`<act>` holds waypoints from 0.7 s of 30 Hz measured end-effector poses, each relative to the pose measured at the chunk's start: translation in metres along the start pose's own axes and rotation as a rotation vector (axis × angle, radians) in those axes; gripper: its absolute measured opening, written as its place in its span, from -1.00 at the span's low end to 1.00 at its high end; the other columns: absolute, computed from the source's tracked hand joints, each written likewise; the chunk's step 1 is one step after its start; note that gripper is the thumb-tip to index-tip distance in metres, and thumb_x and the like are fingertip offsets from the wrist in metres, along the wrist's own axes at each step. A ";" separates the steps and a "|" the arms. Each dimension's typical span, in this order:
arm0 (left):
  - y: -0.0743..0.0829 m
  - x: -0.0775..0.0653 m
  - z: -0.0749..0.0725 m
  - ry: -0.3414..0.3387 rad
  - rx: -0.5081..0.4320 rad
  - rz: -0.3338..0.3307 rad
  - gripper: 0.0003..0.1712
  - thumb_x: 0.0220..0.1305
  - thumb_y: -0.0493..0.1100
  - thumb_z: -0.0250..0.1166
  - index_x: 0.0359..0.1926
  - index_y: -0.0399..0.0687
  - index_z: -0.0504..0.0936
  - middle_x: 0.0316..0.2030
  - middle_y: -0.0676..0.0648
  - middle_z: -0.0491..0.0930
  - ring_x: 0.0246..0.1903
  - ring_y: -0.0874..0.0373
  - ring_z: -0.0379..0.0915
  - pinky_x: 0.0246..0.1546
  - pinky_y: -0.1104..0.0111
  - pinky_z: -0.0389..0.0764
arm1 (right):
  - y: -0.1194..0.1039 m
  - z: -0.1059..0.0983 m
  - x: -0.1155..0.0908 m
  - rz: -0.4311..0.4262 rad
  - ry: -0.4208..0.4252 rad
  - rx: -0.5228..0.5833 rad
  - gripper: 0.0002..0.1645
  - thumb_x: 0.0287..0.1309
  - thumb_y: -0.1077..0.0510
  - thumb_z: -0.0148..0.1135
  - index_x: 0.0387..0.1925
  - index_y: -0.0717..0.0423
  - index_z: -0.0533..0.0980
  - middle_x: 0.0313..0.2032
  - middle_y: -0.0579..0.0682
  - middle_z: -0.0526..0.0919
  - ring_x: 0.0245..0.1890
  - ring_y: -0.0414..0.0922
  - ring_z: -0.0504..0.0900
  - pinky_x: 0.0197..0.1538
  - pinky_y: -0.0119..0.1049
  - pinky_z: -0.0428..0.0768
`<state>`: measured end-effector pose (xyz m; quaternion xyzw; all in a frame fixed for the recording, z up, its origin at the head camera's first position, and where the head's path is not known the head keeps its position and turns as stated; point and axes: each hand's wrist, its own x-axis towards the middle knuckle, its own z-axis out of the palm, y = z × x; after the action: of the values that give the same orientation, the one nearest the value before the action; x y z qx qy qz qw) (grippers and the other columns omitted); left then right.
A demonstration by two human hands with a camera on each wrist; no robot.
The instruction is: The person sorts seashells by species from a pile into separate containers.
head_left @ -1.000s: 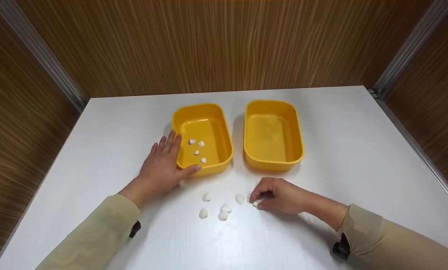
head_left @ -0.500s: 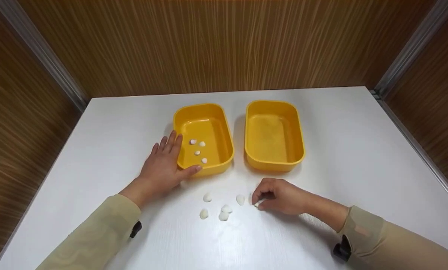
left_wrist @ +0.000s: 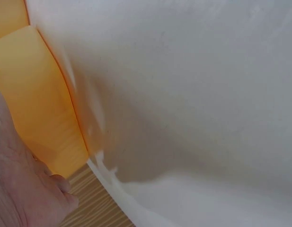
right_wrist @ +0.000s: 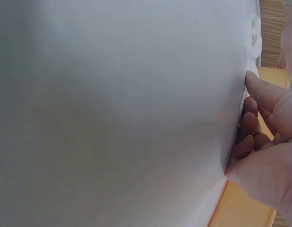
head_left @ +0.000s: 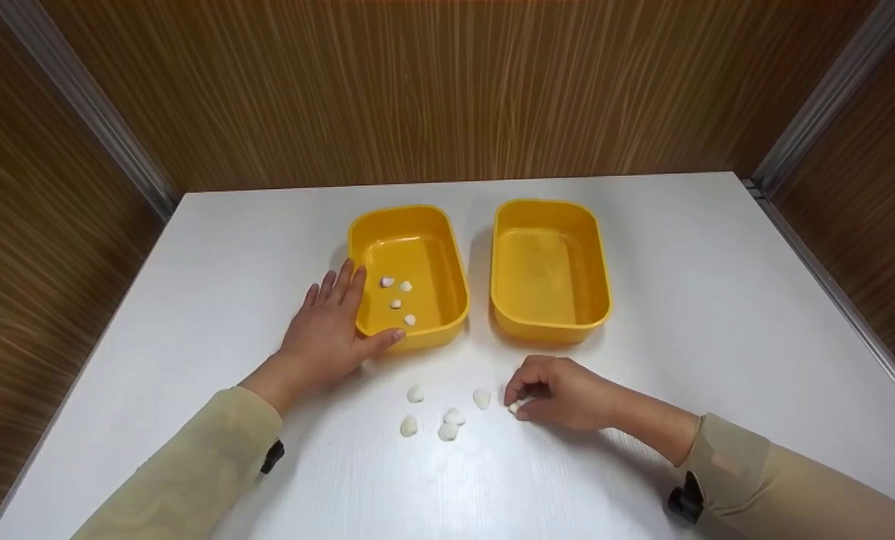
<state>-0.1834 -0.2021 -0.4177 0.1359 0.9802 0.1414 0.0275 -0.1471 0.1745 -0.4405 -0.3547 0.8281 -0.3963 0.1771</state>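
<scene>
My right hand (head_left: 563, 391) is low over the white table, its curled fingers and thumb pinching a small white shell-like piece (head_left: 517, 407) that they mostly hide. Just left of those fingers lies another flat white piece (head_left: 482, 398). Spread over the left rim and near corner of the left yellow bin (head_left: 436, 339), my left hand (head_left: 321, 339) rests with straight fingers. Inside that bin are several smaller white pieces (head_left: 406, 286). In the left wrist view, part of the hand (left_wrist: 27, 189) shows against the bin's yellow wall (left_wrist: 41, 99).
A second yellow bin (head_left: 541, 277) stands to the right, with nothing inside it. Several loose white pieces, among them a touching pair (head_left: 448, 432), lie in front of the bins. Wood-grain panels (head_left: 447, 90) enclose the table (head_left: 687, 315) at the back and sides.
</scene>
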 end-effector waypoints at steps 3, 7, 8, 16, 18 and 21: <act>0.000 0.001 -0.001 0.000 -0.003 -0.005 0.44 0.25 0.79 -0.16 0.72 -0.18 -0.22 0.71 -0.19 -0.33 0.67 -0.23 -0.35 0.62 -0.09 -0.25 | 0.000 -0.001 0.001 -0.015 0.002 -0.010 -0.85 0.25 0.36 0.47 -0.19 0.09 0.73 -0.22 -0.07 0.69 -0.13 -0.13 0.62 0.01 -0.38 0.63; 0.000 0.001 -0.001 0.003 -0.005 -0.009 0.44 0.25 0.79 -0.15 0.72 -0.18 -0.22 0.71 -0.19 -0.32 0.67 -0.22 -0.34 0.62 -0.09 -0.25 | 0.000 -0.001 0.002 -0.021 0.001 -0.025 -0.86 0.25 0.34 0.48 -0.21 0.08 0.73 -0.23 -0.08 0.67 -0.15 -0.13 0.61 0.00 -0.38 0.62; 0.000 0.001 0.000 0.003 -0.006 -0.008 0.43 0.25 0.78 -0.14 0.72 -0.18 -0.22 0.71 -0.19 -0.32 0.67 -0.22 -0.34 0.63 -0.09 -0.25 | 0.000 -0.001 0.002 -0.020 0.000 -0.028 -0.86 0.25 0.34 0.49 -0.21 0.07 0.72 -0.24 -0.09 0.67 -0.15 -0.13 0.60 -0.01 -0.38 0.62; -0.001 0.001 0.002 0.003 -0.008 -0.010 0.42 0.28 0.76 -0.10 0.72 -0.17 -0.22 0.71 -0.19 -0.32 0.67 -0.22 -0.35 0.63 -0.09 -0.26 | 0.001 0.000 0.000 -0.032 0.019 -0.030 -0.85 0.24 0.32 0.50 -0.25 0.04 0.69 -0.27 -0.12 0.67 -0.18 -0.13 0.58 -0.04 -0.38 0.59; -0.001 0.001 0.002 0.004 -0.007 -0.015 0.42 0.26 0.77 -0.11 0.72 -0.15 -0.21 0.71 -0.17 -0.32 0.67 -0.21 -0.34 0.63 -0.07 -0.26 | 0.001 0.000 0.000 -0.042 0.022 -0.036 -0.83 0.22 0.34 0.51 -0.26 0.05 0.69 -0.28 -0.13 0.68 -0.20 -0.12 0.59 -0.06 -0.37 0.60; -0.001 0.002 0.003 0.003 -0.003 -0.017 0.43 0.24 0.79 -0.14 0.72 -0.14 -0.21 0.71 -0.18 -0.30 0.67 -0.22 -0.33 0.63 -0.08 -0.25 | 0.000 -0.001 0.001 -0.043 0.014 -0.056 -0.82 0.21 0.34 0.51 -0.27 0.04 0.67 -0.31 -0.16 0.67 -0.23 -0.16 0.58 -0.08 -0.37 0.60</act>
<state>-0.1851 -0.2023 -0.4207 0.1272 0.9812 0.1428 0.0273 -0.1483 0.1742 -0.4396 -0.3744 0.8322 -0.3794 0.1528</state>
